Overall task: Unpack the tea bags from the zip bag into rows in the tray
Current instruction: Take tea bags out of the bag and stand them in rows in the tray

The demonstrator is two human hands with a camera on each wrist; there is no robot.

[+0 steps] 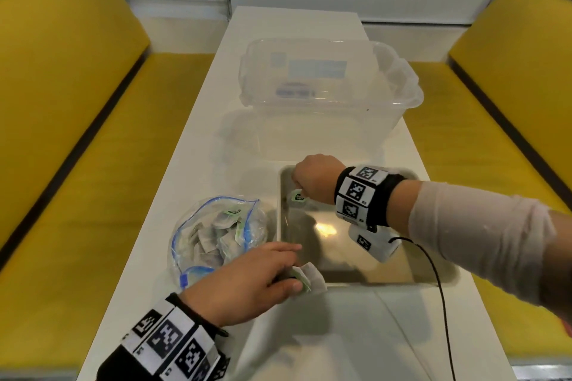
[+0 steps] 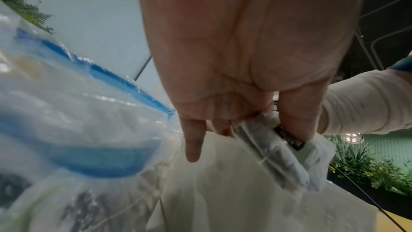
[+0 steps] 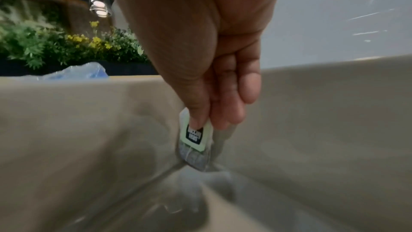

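A clear zip bag (image 1: 216,235) with a blue seal lies open on the white table, several tea bags inside. Beside it sits a shiny metal tray (image 1: 387,272). My right hand (image 1: 312,179) is over the tray's far left corner and pinches a tea bag (image 1: 298,197) by its green-and-black tag (image 3: 196,134), the bag's lower end touching the tray floor (image 3: 312,147). My left hand (image 1: 263,275) is at the tray's near left corner, between bag and tray, gripping a small bunch of tea bags (image 1: 311,280) (image 2: 280,154) between thumb and fingers.
A large clear plastic tub (image 1: 328,83) stands beyond the tray on the table. Yellow benches (image 1: 62,133) flank the narrow table on both sides. A black cable (image 1: 439,288) runs from my right wrist over the tray's near right corner.
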